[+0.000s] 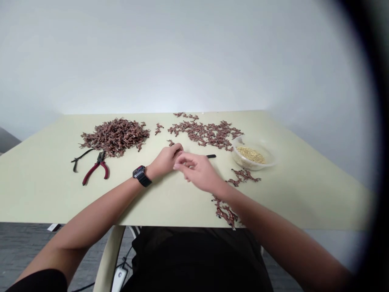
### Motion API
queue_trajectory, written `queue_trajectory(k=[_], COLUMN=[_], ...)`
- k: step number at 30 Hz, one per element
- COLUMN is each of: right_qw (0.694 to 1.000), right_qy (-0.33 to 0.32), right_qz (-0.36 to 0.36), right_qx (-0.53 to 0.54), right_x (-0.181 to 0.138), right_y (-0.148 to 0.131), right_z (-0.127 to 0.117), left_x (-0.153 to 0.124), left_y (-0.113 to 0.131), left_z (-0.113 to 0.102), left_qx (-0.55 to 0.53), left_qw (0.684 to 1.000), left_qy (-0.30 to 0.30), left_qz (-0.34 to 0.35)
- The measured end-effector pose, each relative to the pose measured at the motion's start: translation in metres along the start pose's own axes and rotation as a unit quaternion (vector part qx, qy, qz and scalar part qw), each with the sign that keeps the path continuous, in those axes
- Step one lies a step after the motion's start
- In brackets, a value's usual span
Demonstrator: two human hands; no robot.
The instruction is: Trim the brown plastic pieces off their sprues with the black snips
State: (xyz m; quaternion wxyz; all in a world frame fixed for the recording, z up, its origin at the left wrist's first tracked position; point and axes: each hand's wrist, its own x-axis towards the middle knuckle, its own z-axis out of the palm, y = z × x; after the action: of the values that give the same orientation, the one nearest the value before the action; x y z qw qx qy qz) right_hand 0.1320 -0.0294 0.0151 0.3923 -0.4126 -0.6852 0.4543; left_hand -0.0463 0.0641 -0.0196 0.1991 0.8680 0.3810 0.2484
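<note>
Black and slim, a short stick [211, 156] lies at the middle of the pale green tabletop [304, 194]. Its long axis runs left to right, and its free right end points toward a clear bowl [267, 151]. Its left end is hidden behind the right hand [199, 171], so I cannot tell whether it is held or only lies there.

The right hand is blurred, with its fingers bent and drawn close together toward the left. It meets the fingertips of the left hand [165, 160], which is curled loosely with knuckles up. Whether either hand pinches something small where they meet cannot be told. A black watch [141, 175] sits on the left wrist.

1 small brown piece [171, 142] lies just beyond the left hand. Farther back, a loose spread of the same brown pieces [209, 133] reaches right toward the bowl, which holds yellowish grains [251, 154]. A small cluster [244, 175] lies near the bowl on its near side, and another cluster [225, 211] sits by the near edge under the right forearm.

Far left is a dense heap of brown pieces [114, 136]. On its near side lie red-handled pliers [96, 170], and a black-handled tool [79, 159] lies just left of them.
</note>
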Motion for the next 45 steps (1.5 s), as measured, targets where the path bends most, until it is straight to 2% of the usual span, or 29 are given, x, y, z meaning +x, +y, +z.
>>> queue_trajectory(k=[2,5,8,13,18,24,26,32,41,43,45], right_qw=[0.999,0.996,0.993,0.992,0.992,0.992,0.991,0.980,0.980,0.984,0.987], right_qy=[0.029,0.033,0.038,-0.003,-0.003,-0.003,-0.007,-0.021,0.002,0.031,0.073], right_qz=[0.036,0.085,0.105,0.117,0.117,0.110,0.112,0.149,0.143,0.134,0.119], right_qx=[0.019,-0.004,-0.026,0.036,0.047,0.060,0.079,0.132,0.135,0.111,0.081], right_x=[0.007,0.016,0.023,0.026,0.025,0.024,0.024,0.024,0.026,0.027,0.027], right_y=[0.011,0.030,0.044,0.051,0.050,0.050,0.049,0.042,0.044,0.044,0.043], right_z=[-0.016,-0.034,-0.044,-0.049,-0.049,-0.050,-0.052,-0.052,-0.055,-0.059,-0.062], left_x=[-0.004,-0.009,-0.010,-0.011,-0.012,-0.016,-0.017,-0.017,-0.015,-0.014,-0.012], left_y=[-0.003,-0.002,0.004,0.008,0.006,0.009,0.011,0.018,0.019,0.020,0.020], left_z=[-0.003,-0.006,-0.005,0.001,0.005,0.006,0.004,0.002,0.003,0.001,0.000], left_qx=[-0.056,-0.082,-0.125,-0.130,-0.126,-0.063,-0.061,-0.136,-0.178,-0.222,-0.314], left_qw=[0.998,0.996,0.991,0.990,0.989,0.986,0.984,0.984,0.978,0.968,0.941], left_qy=[0.022,0.037,0.046,0.057,0.077,0.113,0.126,0.106,0.106,0.111,0.103], left_qz=[0.010,0.006,0.012,0.011,0.006,0.103,0.107,0.054,-0.004,-0.030,-0.068])
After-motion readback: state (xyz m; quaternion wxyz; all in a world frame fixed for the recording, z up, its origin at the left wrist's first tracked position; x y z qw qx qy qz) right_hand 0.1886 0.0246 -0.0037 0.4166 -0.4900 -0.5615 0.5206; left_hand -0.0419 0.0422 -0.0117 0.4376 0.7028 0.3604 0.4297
